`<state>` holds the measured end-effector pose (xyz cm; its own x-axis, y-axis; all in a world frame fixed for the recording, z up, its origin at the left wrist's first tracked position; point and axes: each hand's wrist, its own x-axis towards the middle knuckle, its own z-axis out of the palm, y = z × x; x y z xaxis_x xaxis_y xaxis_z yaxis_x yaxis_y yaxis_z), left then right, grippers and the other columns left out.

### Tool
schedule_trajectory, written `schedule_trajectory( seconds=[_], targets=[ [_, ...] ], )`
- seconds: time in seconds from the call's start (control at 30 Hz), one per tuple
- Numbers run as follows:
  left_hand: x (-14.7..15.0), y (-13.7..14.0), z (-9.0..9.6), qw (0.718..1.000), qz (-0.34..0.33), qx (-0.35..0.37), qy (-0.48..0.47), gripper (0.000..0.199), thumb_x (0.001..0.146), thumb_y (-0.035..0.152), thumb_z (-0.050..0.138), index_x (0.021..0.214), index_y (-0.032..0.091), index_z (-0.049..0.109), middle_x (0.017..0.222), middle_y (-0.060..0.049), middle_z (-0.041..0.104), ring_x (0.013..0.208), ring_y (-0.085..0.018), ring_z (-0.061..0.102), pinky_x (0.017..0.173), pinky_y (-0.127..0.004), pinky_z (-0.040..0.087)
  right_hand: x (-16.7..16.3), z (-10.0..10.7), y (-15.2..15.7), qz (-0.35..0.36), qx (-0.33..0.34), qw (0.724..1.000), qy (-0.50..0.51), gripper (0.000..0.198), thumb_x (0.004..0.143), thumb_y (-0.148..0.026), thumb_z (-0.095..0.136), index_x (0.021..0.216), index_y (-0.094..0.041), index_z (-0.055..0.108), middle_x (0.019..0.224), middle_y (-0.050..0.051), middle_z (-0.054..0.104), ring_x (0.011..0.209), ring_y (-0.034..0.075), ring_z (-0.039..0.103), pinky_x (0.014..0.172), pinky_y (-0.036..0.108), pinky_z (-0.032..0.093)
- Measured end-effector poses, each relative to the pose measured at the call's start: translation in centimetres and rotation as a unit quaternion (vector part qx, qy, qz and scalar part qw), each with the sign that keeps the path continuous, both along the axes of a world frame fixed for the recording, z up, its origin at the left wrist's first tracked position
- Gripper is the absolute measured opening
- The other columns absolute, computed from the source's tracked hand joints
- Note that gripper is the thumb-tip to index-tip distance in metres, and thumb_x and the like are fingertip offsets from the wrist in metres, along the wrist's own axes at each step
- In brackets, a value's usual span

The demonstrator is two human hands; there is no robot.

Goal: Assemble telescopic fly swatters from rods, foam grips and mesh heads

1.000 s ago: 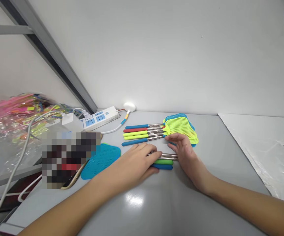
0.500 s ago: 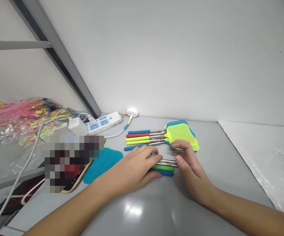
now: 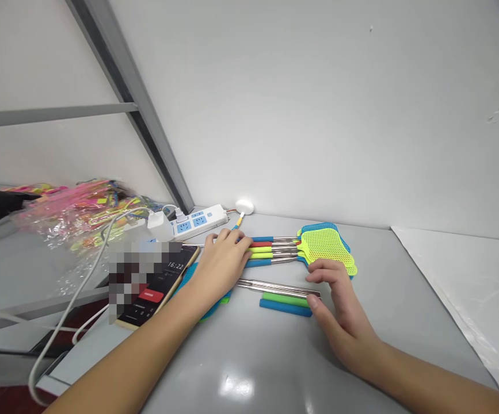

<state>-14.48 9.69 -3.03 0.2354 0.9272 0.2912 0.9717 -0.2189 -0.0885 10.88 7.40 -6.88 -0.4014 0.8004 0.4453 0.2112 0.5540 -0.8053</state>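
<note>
A row of fly swatters lies at the back, their blue, red and yellow-green handles (image 3: 261,250) pointing left. Their perforated blue and yellow-green heads (image 3: 324,247) overlap on the right. My left hand (image 3: 223,253) rests at the left ends of these handles, fingers apart and bent over them. Nearer me lie bare metal rods (image 3: 277,287), with a green handle (image 3: 284,299) and a blue handle (image 3: 286,307) alongside. My right hand (image 3: 339,313) is open at their right ends, its thumb by the rod tips. A blue swatter head (image 3: 210,310) is partly hidden under my left wrist.
A phone (image 3: 158,287) lies left of my left forearm. Behind it are a white power strip (image 3: 201,221) with plugs and cables, and a round white device (image 3: 244,206). Plastic-wrapped colourful goods (image 3: 89,207) are at far left. White plastic sheeting (image 3: 456,276) covers the right side.
My left hand has moved off the metal rods, back and left to the handle ends of the row. My right hand stays by the rod tips. The view has shifted slightly.
</note>
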Motion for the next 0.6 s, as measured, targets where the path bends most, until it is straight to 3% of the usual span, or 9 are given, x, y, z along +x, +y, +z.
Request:
schedule_trajectory(
  seconds=[0.23, 0.6],
  targets=[
    [-0.12, 0.42, -0.62, 1.0, -0.016, 0.022, -0.015, 0.015, 0.096, 0.023, 0.05, 0.095, 0.022, 0.065, 0.106, -0.008, 0.064, 0.102, -0.028, 0.054, 0.095, -0.05, 0.033, -0.01, 0.17, -0.12, 0.004, 0.01, 1.0, -0.009, 0.019, 0.096, -0.027, 0.047, 0.115, -0.031, 0.046, 0.124, 0.009, 0.042, 0.118, 0.027, 0.043, 0.099, 0.049, 0.039],
    [0.57, 0.69, -0.72, 0.999, -0.027, 0.027, -0.035, 0.018, 0.098, 0.019, 0.042, 0.095, 0.02, 0.06, 0.107, -0.01, 0.064, 0.101, -0.026, 0.054, 0.096, -0.05, 0.032, -0.03, 0.02, -0.04, 0.009, 0.008, 1.0, -0.013, 0.021, 0.095, -0.026, 0.048, 0.115, -0.032, 0.046, 0.125, 0.008, 0.042, 0.119, 0.026, 0.043, 0.099, 0.047, 0.039]
  ],
)
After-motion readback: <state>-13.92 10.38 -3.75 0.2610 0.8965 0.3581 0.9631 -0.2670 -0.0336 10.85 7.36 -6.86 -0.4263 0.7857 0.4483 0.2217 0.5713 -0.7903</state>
